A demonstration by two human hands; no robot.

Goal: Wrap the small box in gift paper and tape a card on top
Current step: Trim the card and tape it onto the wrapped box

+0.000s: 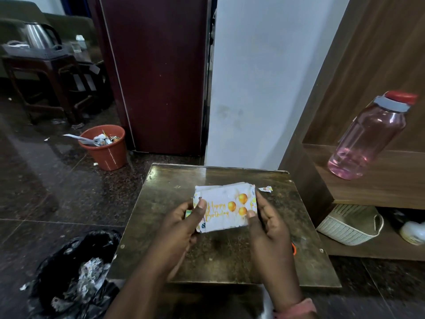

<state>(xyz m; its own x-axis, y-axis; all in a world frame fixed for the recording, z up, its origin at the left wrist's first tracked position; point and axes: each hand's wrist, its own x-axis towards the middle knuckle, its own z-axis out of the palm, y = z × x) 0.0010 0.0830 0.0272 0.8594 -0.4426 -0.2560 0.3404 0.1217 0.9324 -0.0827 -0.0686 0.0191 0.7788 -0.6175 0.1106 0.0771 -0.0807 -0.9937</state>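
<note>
Both hands come up from six o'clock and meet at the wrapped box (224, 209), which sits at the middle of the bench (287, 238), possibly lifted a little off it; I cannot tell. The birthday card (226, 211) lies flat on its top face. The left hand (181, 226) grips the box's nine o'clock end, thumb pressed on the card's edge and fingers curled under. The right hand (268, 223) does the same at three o'clock, thumb on the card beside the balloons.

Wrapping looks finished, so the step in hand seems to be seating the card. No tape shows on it, nor any tape roll. Next calls for one thumb to keep the card square while the other hand fetches tape.

A paper scrap (265, 188) lies on the bench at one o'clock of the box.
</note>
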